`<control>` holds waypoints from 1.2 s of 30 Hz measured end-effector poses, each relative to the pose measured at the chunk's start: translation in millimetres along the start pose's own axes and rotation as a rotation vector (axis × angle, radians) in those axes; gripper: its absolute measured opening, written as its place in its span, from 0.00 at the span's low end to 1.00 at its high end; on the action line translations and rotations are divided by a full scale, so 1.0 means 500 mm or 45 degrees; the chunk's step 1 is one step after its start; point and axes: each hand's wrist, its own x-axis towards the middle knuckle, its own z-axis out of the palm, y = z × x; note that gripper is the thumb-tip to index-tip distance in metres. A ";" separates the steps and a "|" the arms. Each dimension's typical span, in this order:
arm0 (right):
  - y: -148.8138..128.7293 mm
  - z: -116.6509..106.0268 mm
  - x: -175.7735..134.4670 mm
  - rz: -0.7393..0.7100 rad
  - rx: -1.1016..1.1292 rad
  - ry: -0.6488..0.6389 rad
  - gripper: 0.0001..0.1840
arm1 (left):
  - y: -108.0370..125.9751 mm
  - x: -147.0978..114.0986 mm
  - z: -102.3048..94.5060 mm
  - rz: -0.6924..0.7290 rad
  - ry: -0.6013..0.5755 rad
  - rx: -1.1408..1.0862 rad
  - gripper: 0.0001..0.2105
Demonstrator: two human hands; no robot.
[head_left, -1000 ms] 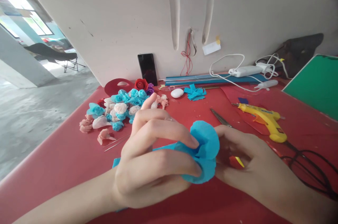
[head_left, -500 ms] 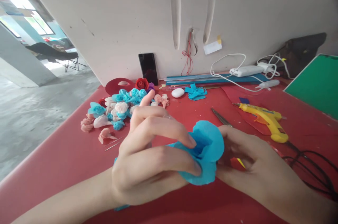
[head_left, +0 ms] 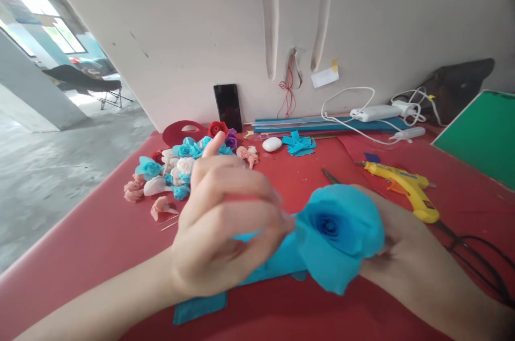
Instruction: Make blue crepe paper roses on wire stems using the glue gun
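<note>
Red table [head_left: 132, 239]; right grip [head_left: 402, 244] pinching blue flower [head_left: 341, 228] from behind; left grip [head_left: 225, 217] beside it, closure unclear.

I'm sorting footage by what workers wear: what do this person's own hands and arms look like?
The left hand and right hand are both ungloved. No sleeve, watch or bracelet shows on the left forearm or right forearm. Blur makes a ring on the left hand hard to judge; the right fingers are mostly hidden.
</note>
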 end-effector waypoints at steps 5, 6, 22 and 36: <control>0.023 -0.018 0.006 -0.067 0.172 0.035 0.19 | 0.004 0.010 0.021 -0.471 -0.116 -0.267 0.10; 0.027 -0.020 0.005 -0.079 0.182 0.029 0.15 | 0.009 0.009 0.024 -0.633 -0.203 -0.378 0.08; 0.026 -0.023 0.006 -0.374 -0.048 -0.041 0.05 | 0.026 0.011 0.037 -1.352 -0.276 -1.436 0.04; 0.046 -0.022 0.014 -0.294 -0.054 0.014 0.05 | 0.035 0.008 0.042 -1.480 -0.229 -1.607 0.07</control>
